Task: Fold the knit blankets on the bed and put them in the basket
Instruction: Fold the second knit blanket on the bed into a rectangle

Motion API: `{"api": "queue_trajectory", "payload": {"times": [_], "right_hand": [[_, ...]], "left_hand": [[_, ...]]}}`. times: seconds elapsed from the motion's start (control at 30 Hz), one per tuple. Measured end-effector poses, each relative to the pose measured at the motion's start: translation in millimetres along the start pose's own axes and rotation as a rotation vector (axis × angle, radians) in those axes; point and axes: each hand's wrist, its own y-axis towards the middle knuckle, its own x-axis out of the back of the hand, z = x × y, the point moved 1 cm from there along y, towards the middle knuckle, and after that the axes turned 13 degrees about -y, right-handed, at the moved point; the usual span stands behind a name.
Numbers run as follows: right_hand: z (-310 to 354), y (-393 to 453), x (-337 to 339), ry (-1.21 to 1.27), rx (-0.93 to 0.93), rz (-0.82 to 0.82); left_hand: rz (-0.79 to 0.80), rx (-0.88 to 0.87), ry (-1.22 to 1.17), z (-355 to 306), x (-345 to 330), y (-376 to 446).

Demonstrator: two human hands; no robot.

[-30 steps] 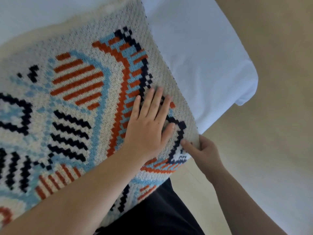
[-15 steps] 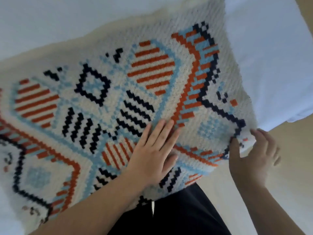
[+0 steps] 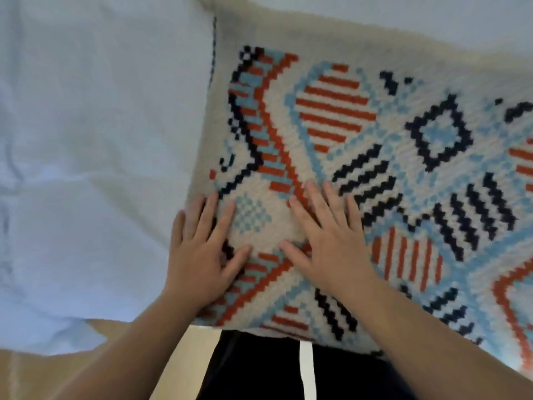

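The knit blanket [image 3: 360, 157] lies flat on the bed [image 3: 86, 125], its near edge hanging just over the bed edge next to the person. One second ago the right hand [image 3: 326, 243] pinched the blanket's corner from below; that pinch is now released. Both hands now rest palm-down on the blanket with fingers straight, grasping nothing. The left hand [image 3: 202, 252] lies at the blanket's left edge; the right hand lies just beside it, further in on the blanket. This indicates smoothing of a completed fold. The next fold is judged pending. The basket is not visible.
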Motion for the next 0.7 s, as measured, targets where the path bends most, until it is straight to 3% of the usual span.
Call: {"api": "queue_trajectory", "payload": {"times": [0.1, 0.23, 0.37, 0.7], "right_hand": [[48, 26, -1, -0.082, 0.142, 0.024], [89, 38, -1, -0.174, 0.182, 0.08], [112, 39, -3, -0.22, 0.217, 0.137], [147, 17, -4, -0.211, 0.266, 0.136]], "left_hand": [[-0.085, 0.278, -0.158, 31, 11, -28], [-0.034, 0.66, -0.712, 33, 16, -52], [0.164, 0.659, -0.925, 45, 13, -69], [0.256, 0.773, -1.044, 73, 22, -92]]}}
